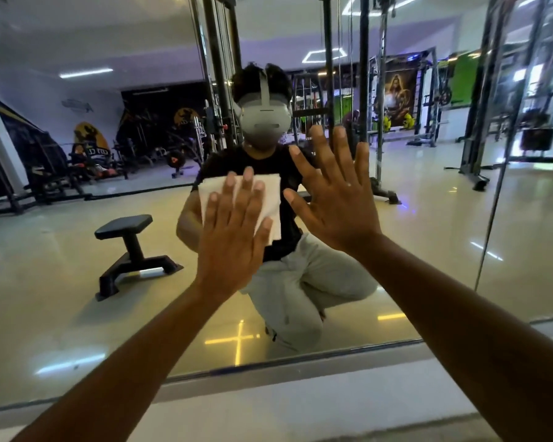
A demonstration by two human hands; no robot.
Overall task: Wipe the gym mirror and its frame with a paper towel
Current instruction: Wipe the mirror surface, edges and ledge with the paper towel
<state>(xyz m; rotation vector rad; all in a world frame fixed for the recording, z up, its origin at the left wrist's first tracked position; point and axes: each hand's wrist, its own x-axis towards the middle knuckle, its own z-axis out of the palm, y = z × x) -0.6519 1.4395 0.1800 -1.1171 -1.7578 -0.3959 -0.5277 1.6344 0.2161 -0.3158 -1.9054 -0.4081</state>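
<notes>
Both hands flat on the mirror (77, 250)
Left hand (233, 231) presses the paper towel (270, 199) with straight fingers — right hand (339, 199) spread, holding nothing.

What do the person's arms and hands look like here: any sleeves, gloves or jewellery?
Both forearms are bare, with no sleeves reaching into view. The left hand and right hand wear no gloves, and no rings, watch or wristbands show. Nails are short.
</notes>
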